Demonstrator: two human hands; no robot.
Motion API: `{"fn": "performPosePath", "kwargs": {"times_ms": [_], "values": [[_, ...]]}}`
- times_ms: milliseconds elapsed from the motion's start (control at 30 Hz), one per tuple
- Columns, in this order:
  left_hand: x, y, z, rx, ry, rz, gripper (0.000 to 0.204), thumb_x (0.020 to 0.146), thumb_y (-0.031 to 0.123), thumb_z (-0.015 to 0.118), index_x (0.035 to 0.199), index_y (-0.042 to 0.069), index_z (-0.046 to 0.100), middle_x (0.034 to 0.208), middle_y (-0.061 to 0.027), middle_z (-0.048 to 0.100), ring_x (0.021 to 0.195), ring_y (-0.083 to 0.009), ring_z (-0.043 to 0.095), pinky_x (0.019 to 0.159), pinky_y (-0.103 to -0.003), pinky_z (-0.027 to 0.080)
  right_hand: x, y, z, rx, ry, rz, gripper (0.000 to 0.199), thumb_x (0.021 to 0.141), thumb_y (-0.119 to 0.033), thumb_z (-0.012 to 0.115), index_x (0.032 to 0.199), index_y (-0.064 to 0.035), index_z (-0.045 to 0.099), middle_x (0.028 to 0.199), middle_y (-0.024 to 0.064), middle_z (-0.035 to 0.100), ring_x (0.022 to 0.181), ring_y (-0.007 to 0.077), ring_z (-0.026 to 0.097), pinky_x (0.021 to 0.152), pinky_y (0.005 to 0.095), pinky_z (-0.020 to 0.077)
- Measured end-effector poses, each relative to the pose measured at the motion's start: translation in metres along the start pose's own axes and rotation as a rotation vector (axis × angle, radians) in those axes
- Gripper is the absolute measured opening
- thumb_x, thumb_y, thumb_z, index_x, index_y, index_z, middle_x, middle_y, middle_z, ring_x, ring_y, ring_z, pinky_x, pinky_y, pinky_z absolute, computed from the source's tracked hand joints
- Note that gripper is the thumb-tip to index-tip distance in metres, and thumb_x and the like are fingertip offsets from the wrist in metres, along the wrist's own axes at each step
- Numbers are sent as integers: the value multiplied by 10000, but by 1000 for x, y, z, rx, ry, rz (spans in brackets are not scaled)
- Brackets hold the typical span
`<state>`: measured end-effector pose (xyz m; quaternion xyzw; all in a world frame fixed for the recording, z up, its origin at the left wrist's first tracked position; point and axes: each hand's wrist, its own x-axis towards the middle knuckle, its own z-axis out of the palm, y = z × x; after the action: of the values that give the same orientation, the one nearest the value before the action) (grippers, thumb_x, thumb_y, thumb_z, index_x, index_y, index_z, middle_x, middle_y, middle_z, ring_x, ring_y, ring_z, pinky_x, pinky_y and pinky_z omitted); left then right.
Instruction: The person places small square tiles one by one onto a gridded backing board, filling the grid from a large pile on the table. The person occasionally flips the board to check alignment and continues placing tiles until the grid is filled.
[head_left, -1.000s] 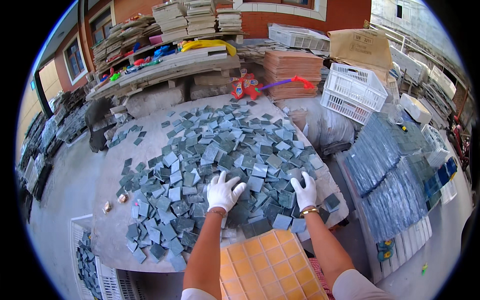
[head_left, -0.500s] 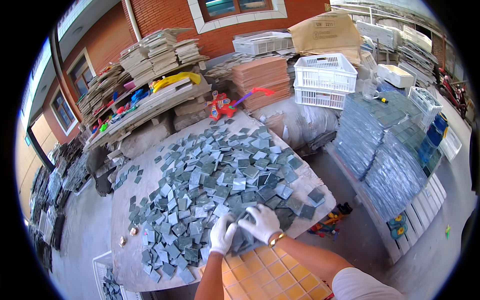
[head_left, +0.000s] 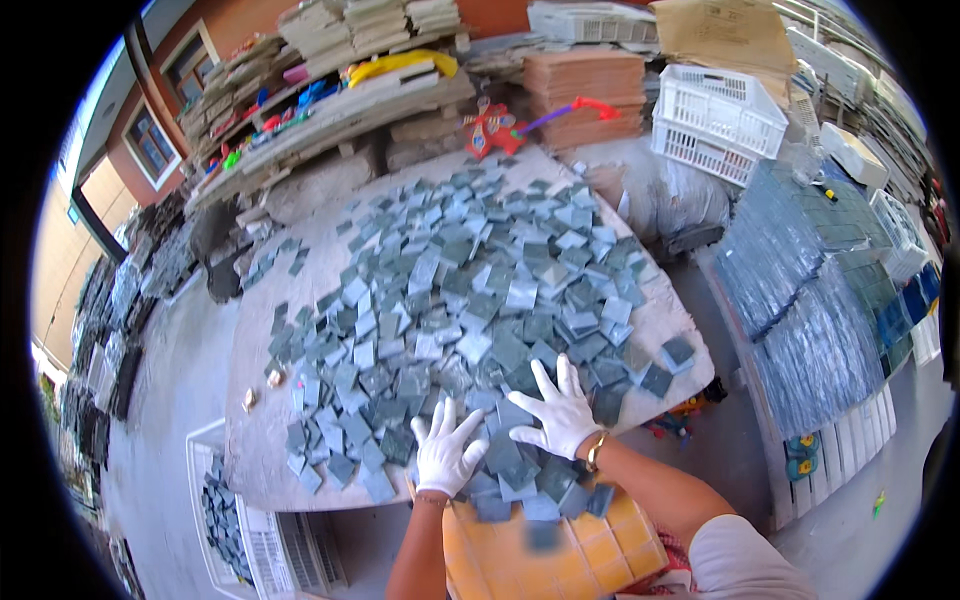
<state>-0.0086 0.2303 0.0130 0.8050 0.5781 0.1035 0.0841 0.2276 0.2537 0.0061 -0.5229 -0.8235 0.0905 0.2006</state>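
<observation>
Two white-gloved hands, left hand [head_left: 446, 452] and right hand [head_left: 560, 412], press spread-fingered, gripping nothing, on small square grey-green stone tiles [head_left: 470, 290] heaped across the pale table [head_left: 262, 450], above a yellow gridded tray [head_left: 560, 550]; white slatted plastic crates [head_left: 715, 120] stand beyond.

We see both forearms coming up from the lower edge, bare to the wrists, each hand in a white glove. The left hand [head_left: 446, 450] lies palm down with its fingers spread and pointing up and to the right. The right hand [head_left: 556, 412] lies just beside it, also flat and palm down, fingers fanned wide. A gold bracelet [head_left: 596, 452] circles the right wrist. Neither grip is closed.
</observation>
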Motion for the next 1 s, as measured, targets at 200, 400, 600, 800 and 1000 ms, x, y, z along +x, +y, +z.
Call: {"fn": "performPosePath", "kwargs": {"times_ms": [200, 400, 600, 800, 1000], "values": [[-70, 47, 5, -380, 190, 146, 926, 782, 725, 502, 1281, -54, 472, 1312, -239, 494, 1290, -441, 386, 1080, -572, 227, -47, -33, -8, 176, -195, -329, 717, 853, -639, 494, 1397, -176, 433, 1413, 182, 403, 1293, 383, 367, 1067, 630, 200], [-146, 90, -9, -102, 11, 173, 922, 721, 705, 595, 1261, -38, 508, 1304, -205, 497, 1294, -440, 356, 1064, -602, 233, -123, -73, -52, 175, -253, -375, 639, 819, -544, 577, 1335, -180, 482, 1307, 171, 463, 1230, 318, 437, 1052, 538, 281], [-99, 75, 0, 92, -3, 55, 859, 693, 702, 584, 1331, 130, 522, 1461, -147, 363, 1376, -432, 231, 1054, -683, 168, -98, -57, -28, -95, -152, -408, 521, 858, -481, 563, 1302, -215, 509, 1375, 160, 438, 1295, 327, 404, 1072, 591, 262], [-75, 60, 13, 109, 85, 44, 847, 734, 668, 590, 1375, 128, 471, 1493, -131, 336, 1380, -464, 201, 1044, -710, 139, -66, -30, -9, -55, -120, -193, 586, 864, -475, 580, 1376, -222, 449, 1465, 194, 333, 1347, 393, 301, 1076, 604, 214], [-180, 55, -4, -16, 55, 139, 702, 751, 579, 642, 1296, 146, 552, 1438, -123, 412, 1335, -458, 284, 1057, -650, 190, -123, -26, -70, 146, -32, -247, 488, 847, -373, 629, 1235, -90, 539, 1259, 171, 531, 1156, 339, 499, 955, 476, 383]]}}
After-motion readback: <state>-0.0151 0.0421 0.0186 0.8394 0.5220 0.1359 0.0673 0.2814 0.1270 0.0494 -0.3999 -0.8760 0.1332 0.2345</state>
